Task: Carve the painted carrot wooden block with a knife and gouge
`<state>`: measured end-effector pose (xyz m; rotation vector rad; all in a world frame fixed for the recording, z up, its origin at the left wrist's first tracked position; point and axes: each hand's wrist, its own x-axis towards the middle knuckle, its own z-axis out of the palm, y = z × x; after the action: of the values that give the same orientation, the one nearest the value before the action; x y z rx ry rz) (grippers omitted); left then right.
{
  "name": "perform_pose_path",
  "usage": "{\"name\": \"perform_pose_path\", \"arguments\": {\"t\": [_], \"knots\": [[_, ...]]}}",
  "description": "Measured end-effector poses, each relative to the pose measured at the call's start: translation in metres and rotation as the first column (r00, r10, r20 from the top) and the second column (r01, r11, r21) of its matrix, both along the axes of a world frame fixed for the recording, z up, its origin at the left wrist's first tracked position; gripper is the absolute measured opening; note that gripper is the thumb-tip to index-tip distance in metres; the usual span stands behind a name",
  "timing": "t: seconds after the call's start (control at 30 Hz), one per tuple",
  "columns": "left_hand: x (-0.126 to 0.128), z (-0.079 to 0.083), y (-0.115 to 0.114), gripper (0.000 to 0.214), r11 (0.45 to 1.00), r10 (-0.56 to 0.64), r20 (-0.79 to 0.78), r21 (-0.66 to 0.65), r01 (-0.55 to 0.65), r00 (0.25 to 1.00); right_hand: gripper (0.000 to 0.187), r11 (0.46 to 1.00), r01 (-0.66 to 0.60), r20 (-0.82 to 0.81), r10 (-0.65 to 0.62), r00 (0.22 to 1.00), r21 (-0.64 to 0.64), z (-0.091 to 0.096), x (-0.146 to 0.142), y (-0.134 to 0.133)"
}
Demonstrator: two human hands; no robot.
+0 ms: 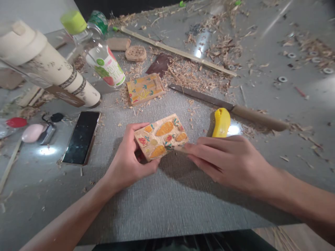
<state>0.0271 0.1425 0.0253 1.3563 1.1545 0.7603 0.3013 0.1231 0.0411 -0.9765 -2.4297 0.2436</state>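
My left hand [131, 155] grips a small rectangular wooden block [164, 134] by its left end, thumb along the near edge. Raised orange, red and green fruit and leaf shapes cover its upper face. In my right hand [225, 160] is a slim pale-handled tool [179, 149], pinched between the fingers. Its thin dark tip meets the green leaves near the block's front edge; whether it is a brush or a blade I cannot tell. Just beyond my right hand lies a yellow plastic handle [221, 122]. A second painted wooden block [145, 89] rests farther back.
A long wooden-handled file or blade [204, 96] lies behind the yellow handle. At left are a phone [81, 137], a cream tumbler [65, 75] and a clear bottle [104, 62]. Wood shavings [183, 75], a bamboo strip [178, 50] and several metal washers [282, 79] are scattered behind.
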Motion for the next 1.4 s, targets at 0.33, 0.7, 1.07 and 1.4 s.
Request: {"name": "perform_pose_path", "arguments": {"t": [0.33, 0.7, 1.07, 1.4], "knots": [[0.0, 0.001, -0.002, 0.078, 1.0, 0.018, 0.009, -0.019, -0.018, 1.0, 0.019, 0.999, -0.034, 0.11, 0.03, 0.994, 0.037, 0.002, 0.0, -0.002], [0.001, -0.001, -0.004, 0.078, 0.997, 0.069, -0.028, 0.028, -0.069, 0.997, 0.019, 0.983, 0.182, 0.038, -0.181, 0.983, -0.014, 0.006, 0.003, -0.001], [0.0, -0.003, -0.006, 0.079, 0.997, 0.07, -0.084, 0.04, -0.067, 0.994, 0.019, 0.993, 0.107, 0.033, -0.105, 0.994, -0.051, 0.0, -0.003, -0.004], [0.0, -0.002, -0.005, 0.077, 0.996, 0.074, -0.052, 0.05, -0.071, 0.996, 0.019, 0.987, 0.163, 0.021, -0.162, 0.986, -0.016, 0.009, 0.001, 0.0]]}}
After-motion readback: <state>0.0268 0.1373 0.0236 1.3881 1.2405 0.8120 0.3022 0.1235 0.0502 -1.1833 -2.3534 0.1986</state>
